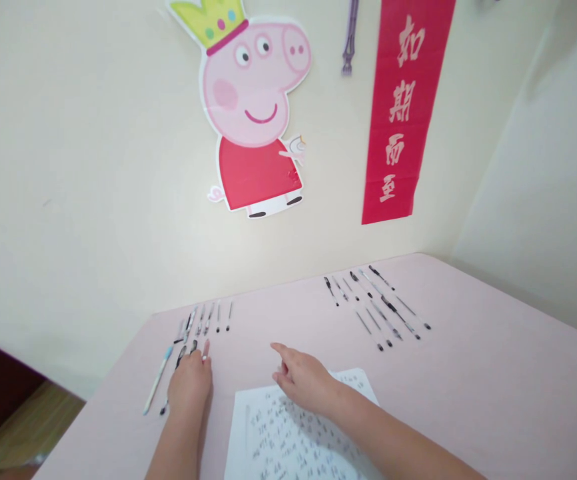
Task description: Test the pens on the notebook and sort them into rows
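Note:
My left hand (190, 379) is low over the table at the left, fingers curled down around a pink pen (206, 348), whose upper end sticks out by the thumb; its lower part is hidden. Dark-topped pens (180, 356) lie at and partly under this hand. A pale pen with a blue end (158, 380) lies just to its left. My right hand (304, 379) is over the top edge of a handwritten paper sheet (248, 427). Its index finger points left, the thumb stands apart, and nothing shows between the fingers.
Behind my left hand lies a row of pens and refills (208, 319). Two rows of pens and refills (388, 313) spread over the right of the pink table (468, 400). The wall beyond carries a cartoon pig cutout (258, 173) and a red banner (398, 133).

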`<state>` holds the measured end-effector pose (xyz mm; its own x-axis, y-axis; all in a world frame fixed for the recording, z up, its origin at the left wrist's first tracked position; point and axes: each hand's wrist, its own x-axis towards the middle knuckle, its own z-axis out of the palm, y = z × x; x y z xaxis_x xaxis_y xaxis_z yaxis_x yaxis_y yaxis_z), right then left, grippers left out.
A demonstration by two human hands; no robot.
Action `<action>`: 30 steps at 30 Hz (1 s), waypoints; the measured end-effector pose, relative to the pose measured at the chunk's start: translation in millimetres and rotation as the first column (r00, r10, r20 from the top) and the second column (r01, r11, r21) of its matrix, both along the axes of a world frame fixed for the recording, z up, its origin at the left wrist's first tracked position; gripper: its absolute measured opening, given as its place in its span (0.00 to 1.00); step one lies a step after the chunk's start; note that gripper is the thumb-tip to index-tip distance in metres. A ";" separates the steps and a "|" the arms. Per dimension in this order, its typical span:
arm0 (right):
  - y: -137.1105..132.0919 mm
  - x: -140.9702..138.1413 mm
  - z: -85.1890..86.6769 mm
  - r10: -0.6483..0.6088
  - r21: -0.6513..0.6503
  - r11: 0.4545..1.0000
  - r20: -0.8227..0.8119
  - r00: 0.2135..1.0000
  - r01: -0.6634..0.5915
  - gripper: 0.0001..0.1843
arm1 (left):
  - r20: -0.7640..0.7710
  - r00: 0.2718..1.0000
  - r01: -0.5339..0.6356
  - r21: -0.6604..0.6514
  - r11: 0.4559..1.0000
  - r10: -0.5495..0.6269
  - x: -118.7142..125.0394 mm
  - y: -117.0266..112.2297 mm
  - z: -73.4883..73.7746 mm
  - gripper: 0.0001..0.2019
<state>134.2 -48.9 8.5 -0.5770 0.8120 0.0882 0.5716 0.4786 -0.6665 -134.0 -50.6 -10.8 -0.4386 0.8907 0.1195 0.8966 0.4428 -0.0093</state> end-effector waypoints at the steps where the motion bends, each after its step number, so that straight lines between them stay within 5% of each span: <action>1: 2.7 2.9 -0.5 -0.019 -0.004 1.000 -0.005 1.000 0.019 0.29 | 0.001 1.000 -0.009 -0.003 1.000 0.009 1.2 -1.2 1.5 0.15; 13: 50.5 58.6 6.0 -0.362 0.116 0.931 0.188 0.913 0.346 0.13 | 0.051 0.999 0.020 -0.037 0.999 -0.018 -2.9 -1.5 -0.2 0.13; 20: 65.5 95.8 4.7 -0.557 0.197 0.829 0.368 0.745 0.523 0.13 | 0.012 1.000 0.011 -0.011 1.000 -0.011 -2.7 -2.4 -0.8 0.15; 25: 76.3 122.9 5.8 -0.587 0.136 0.776 0.511 0.628 0.615 0.14 | 0.010 1.000 0.013 0.013 1.000 -0.013 -1.1 -4.8 1.7 0.16; 30: 81.1 133.4 2.0 -0.588 0.083 0.745 0.549 0.594 0.662 0.15 | -0.043 0.998 0.039 0.132 0.990 -0.034 9.3 -7.5 11.6 0.17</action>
<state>267.6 32.2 10.5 0.1543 0.9722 -0.1759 0.9613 -0.1889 -0.2004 -124.7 -58.1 0.9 -0.3983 0.8811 0.2550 0.9123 0.4094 0.0104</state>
